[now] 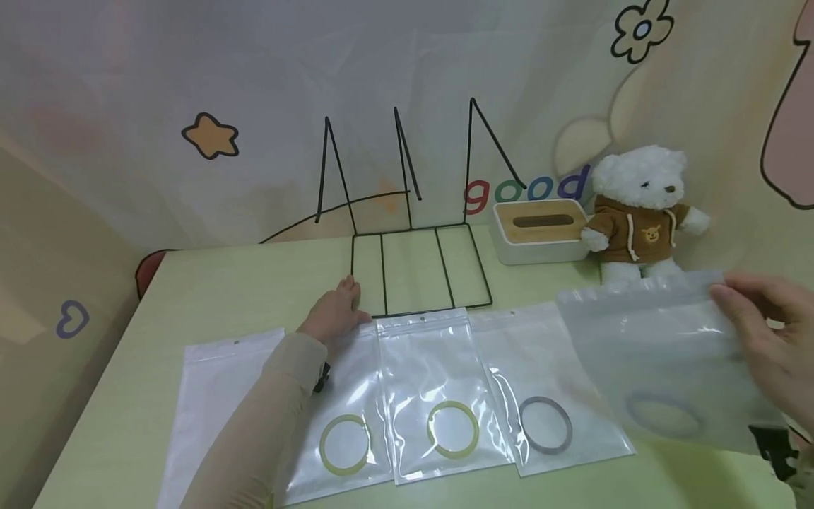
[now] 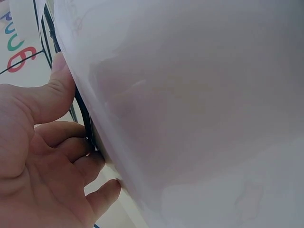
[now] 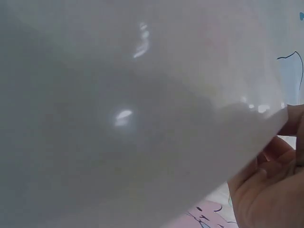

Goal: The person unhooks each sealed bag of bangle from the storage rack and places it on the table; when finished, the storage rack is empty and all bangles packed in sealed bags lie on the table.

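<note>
My left hand (image 1: 335, 309) is at the front left corner of a black wire rack (image 1: 416, 312), its thumb and curled fingers on the wire in the left wrist view. My right hand (image 1: 772, 332) pinches the top right corner of a clear plastic zip bag (image 1: 642, 346), tilted up off the table, with a pale ring blurred inside. In the right wrist view this bag's glossy sheet (image 3: 142, 142) fills most of the picture. Along the front lie a bag with a yellow ring (image 1: 344, 444), another with a yellow ring (image 1: 453, 429) and one with a grey ring (image 1: 545, 424).
A whitish bag (image 1: 216, 375) lies at far left, partly under my left forearm. Behind the rack's base, tall bent wire prongs (image 1: 400, 152) rise before a printed cloth. A tissue box (image 1: 540, 233) and a white teddy bear (image 1: 642, 212) stand at the back right of the pale green table (image 1: 210, 283).
</note>
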Demonstrator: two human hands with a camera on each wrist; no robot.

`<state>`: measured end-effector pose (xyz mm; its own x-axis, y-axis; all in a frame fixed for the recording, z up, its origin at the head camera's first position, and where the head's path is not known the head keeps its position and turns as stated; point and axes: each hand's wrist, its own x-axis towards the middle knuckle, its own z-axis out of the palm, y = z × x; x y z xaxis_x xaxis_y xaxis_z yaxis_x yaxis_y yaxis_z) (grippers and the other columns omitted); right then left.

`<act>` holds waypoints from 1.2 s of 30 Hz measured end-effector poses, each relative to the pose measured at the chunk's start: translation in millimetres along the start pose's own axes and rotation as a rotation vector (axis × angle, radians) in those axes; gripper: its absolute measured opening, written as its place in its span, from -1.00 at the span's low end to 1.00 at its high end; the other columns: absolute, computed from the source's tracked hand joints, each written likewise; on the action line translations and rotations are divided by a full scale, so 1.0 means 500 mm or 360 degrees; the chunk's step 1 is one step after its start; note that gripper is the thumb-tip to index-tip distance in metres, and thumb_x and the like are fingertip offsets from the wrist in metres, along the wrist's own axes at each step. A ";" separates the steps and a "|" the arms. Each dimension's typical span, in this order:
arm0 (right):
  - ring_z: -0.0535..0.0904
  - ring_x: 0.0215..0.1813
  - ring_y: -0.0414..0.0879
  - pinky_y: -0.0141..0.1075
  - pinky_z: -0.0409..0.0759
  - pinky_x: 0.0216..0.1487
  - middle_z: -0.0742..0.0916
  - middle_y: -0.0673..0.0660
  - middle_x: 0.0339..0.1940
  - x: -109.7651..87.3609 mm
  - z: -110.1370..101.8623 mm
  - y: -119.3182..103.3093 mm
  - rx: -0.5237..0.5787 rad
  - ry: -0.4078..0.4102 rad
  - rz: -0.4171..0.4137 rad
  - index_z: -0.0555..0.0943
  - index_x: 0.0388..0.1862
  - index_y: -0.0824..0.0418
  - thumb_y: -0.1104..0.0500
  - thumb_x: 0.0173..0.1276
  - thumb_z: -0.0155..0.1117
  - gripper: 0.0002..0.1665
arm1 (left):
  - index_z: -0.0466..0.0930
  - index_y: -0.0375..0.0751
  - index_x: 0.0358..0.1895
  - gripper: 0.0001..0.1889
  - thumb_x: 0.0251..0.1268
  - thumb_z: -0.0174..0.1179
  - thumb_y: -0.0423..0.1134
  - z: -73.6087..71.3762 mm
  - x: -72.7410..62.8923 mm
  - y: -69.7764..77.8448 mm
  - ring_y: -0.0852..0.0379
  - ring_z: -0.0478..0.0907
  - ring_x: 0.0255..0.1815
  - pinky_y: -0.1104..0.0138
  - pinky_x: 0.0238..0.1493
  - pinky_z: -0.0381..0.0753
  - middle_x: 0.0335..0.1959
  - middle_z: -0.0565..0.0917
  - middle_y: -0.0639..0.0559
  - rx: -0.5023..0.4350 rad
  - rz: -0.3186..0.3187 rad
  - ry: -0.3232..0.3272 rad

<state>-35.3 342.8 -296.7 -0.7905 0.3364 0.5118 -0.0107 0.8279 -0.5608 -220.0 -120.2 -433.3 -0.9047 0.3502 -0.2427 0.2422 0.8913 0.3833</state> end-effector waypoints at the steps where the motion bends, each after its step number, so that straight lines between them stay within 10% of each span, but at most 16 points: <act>1: 0.32 -0.42 -0.53 -0.71 0.26 -0.47 0.46 -0.42 -0.36 0.005 0.000 0.002 0.0017 -0.0025 -0.0020 0.62 0.00 0.43 0.21 0.46 0.17 -0.69 | 0.10 -0.46 0.45 -0.21 0.35 0.21 -0.05 0.000 0.001 -0.001 -0.33 0.02 0.47 -0.03 0.43 0.09 0.52 -0.06 -0.35 0.0003 -0.0001 0.0000; 10: 0.29 -0.49 -0.35 -0.47 0.28 -0.63 0.62 0.32 -0.31 0.054 0.020 0.034 -0.0183 -0.0318 -0.0003 0.58 0.06 0.46 0.12 0.49 0.12 -0.59 | 0.10 -0.45 0.45 -0.22 0.35 0.21 -0.05 0.005 0.003 -0.006 -0.34 0.02 0.47 -0.05 0.43 0.08 0.53 -0.07 -0.35 -0.0002 -0.0009 0.0000; 22: 0.44 -0.31 0.09 -0.48 0.31 -0.55 0.62 0.44 -0.22 0.076 0.066 0.116 -0.0225 -0.0548 -0.0027 0.53 0.02 0.55 0.08 0.49 0.10 -0.52 | 0.09 -0.45 0.46 -0.21 0.36 0.19 -0.05 0.001 0.004 -0.003 -0.30 -0.02 0.49 -0.05 0.45 0.01 0.53 -0.08 -0.34 0.0007 0.0001 -0.0007; 29: 0.38 -0.38 -0.39 -0.51 0.34 -0.55 0.64 0.41 -0.19 0.068 0.078 0.140 -0.0198 -0.0535 -0.0051 0.54 0.07 0.49 0.11 0.47 0.13 -0.55 | 0.05 -0.44 0.48 -0.19 0.36 0.19 -0.04 -0.002 0.002 -0.005 -0.31 -0.05 0.50 -0.05 0.44 0.02 0.53 -0.12 -0.33 -0.0006 -0.0024 -0.0011; 36: 0.51 -0.23 0.21 -0.47 0.36 -0.56 0.59 0.41 -0.20 0.052 0.094 0.158 -0.0234 -0.0601 0.0017 0.45 0.14 0.51 0.19 0.44 0.16 -0.55 | 0.04 -0.43 0.48 -0.19 0.36 0.20 -0.04 0.000 0.001 -0.001 -0.35 -0.01 0.47 -0.04 0.44 0.04 0.53 -0.11 -0.32 -0.0006 -0.0018 -0.0021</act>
<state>-85.5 396.0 -358.2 -0.9598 0.1792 0.2162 0.0644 0.8899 -0.4517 -220.8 -120.4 -433.5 -0.9028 0.3436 -0.2587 0.2304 0.8943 0.3837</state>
